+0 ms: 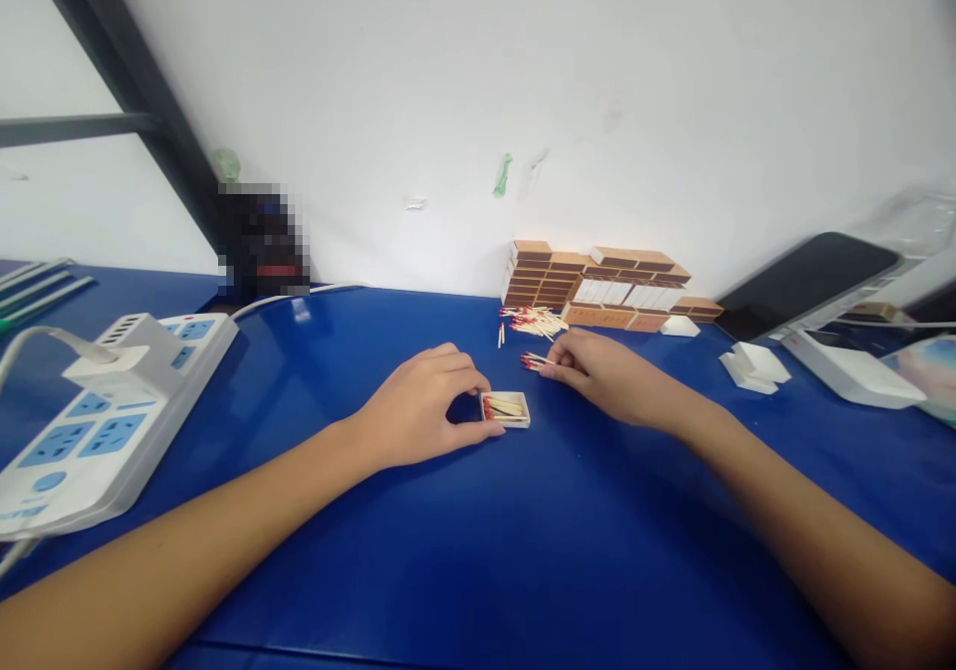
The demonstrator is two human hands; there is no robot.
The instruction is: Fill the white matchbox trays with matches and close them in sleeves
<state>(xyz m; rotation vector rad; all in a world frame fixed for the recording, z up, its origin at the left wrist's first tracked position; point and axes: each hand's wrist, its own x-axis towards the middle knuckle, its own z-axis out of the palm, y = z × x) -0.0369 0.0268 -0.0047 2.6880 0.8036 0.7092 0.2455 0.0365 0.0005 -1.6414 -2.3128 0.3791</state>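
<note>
A small open white matchbox tray (506,409) with a few red-tipped matches in it lies on the blue table (478,551). My left hand (418,406) pinches the tray's left end between thumb and fingers. My right hand (597,371) is closed on a small bunch of matches (533,359), their red heads pointing left, just right of and behind the tray. A loose pile of matches (532,323) lies behind them.
Stacked brown matchboxes (597,282) line the white wall. Empty white trays (753,365) lie at the right, near a white device (851,366) and a dark tablet (807,282). A white power strip (97,421) with a plugged adapter sits at the left.
</note>
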